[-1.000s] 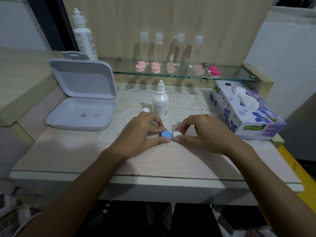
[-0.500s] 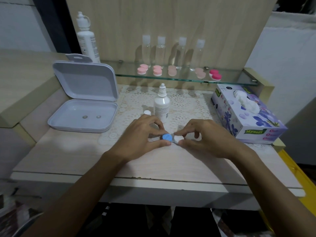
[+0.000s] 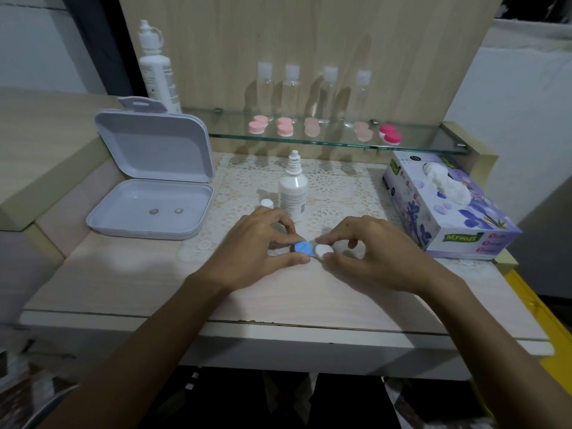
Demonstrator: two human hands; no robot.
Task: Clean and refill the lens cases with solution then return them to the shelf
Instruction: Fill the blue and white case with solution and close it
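At frame centre my left hand (image 3: 260, 243) pinches the lens case (image 3: 312, 248) by its blue cap (image 3: 301, 247); my right hand (image 3: 368, 252) grips the white cap (image 3: 323, 249). Twisting unevenly could spill solution.

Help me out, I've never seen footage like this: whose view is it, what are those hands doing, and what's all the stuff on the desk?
No machine here: the camera sits on a person's head, looking down at their own hands. The left hand pinches the blue cap and the right hand the white cap of one lens case on the desk. Behind stands a small solution bottle with its loose cap beside it. To the left lies an open grey box, to the right a tissue box. The glass shelf holds more lens cases, clear bottles and a big bottle.
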